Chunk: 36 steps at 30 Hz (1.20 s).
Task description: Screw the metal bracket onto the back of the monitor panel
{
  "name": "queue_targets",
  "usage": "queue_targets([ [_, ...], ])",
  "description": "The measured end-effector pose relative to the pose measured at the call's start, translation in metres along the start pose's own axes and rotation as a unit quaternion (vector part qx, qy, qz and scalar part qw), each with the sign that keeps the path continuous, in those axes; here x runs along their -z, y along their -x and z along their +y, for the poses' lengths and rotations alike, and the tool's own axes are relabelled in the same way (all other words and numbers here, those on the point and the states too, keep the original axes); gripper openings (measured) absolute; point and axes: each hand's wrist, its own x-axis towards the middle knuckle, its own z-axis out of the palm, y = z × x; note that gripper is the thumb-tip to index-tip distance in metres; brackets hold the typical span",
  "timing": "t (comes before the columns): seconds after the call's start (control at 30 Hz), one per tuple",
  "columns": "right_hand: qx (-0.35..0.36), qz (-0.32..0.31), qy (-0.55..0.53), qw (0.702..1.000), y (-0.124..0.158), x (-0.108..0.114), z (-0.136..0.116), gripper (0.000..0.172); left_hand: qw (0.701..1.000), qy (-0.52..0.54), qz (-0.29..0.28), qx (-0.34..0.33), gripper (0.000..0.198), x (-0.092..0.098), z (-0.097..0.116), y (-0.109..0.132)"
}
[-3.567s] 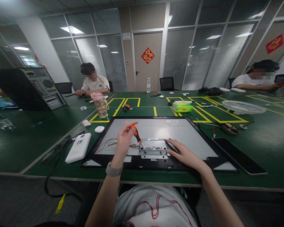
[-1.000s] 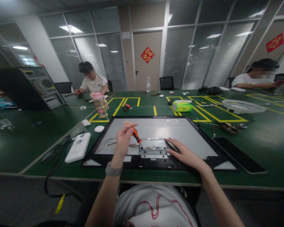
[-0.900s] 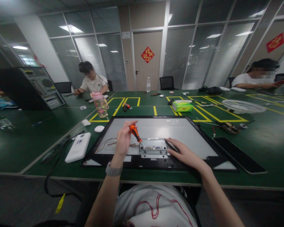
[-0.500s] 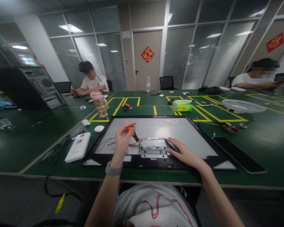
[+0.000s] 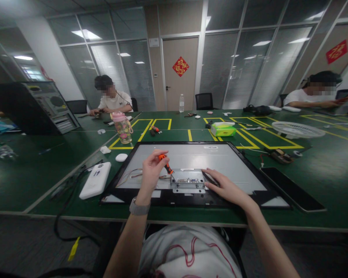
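A monitor panel (image 5: 220, 158) in a black frame lies back-up on the green table in front of me. A small metal circuit-board cover (image 5: 188, 184) sits at its near edge, with thin wires (image 5: 130, 175) running off to its left. My left hand (image 5: 151, 172) is closed around an orange-and-black screwdriver (image 5: 166, 165), whose tip touches the cover's left end. My right hand (image 5: 224, 188) lies flat with fingers stretched out on the panel, against the cover's right end.
A white box (image 5: 95, 180) and a black cable lie left of the panel; a dark phone-like slab (image 5: 292, 190) lies right. Behind are a pink bottle (image 5: 123, 127), green tissue pack (image 5: 223, 130), fan grille (image 5: 298, 130) and computer case (image 5: 37, 108). Two other people sit at the far side.
My left hand has been turning the screwdriver in place, its handle shifting slightly between the fingers. My right hand and the panel have stayed still.
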Motion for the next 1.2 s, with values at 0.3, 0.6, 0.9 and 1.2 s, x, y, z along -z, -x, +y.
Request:
queue_targets([
  [0.3, 0.016, -0.001, 0.003, 1.000, -0.001, 0.000, -0.002, 0.058, 0.999, 0.031, 0.003, 0.043, 0.030, -0.002, 0.006, 0.000],
  [0.6, 0.008, 0.001, 0.003, 1.000, -0.001, 0.000, -0.001, 0.057, 0.998, -0.047, 0.039, -0.009, 0.026, -0.005, 0.000, 0.009],
  [0.9, 0.005, -0.002, 0.002, 1.000, 0.000, 0.001, -0.004, 0.058, 0.999, -0.019, 0.051, -0.004, 0.026, -0.004, -0.003, 0.013],
  [1.2, 0.008, -0.002, -0.001, 1.000, -0.001, 0.001, -0.002, 0.057, 0.998, 0.020, 0.054, 0.013, 0.028, -0.010, 0.001, 0.014],
])
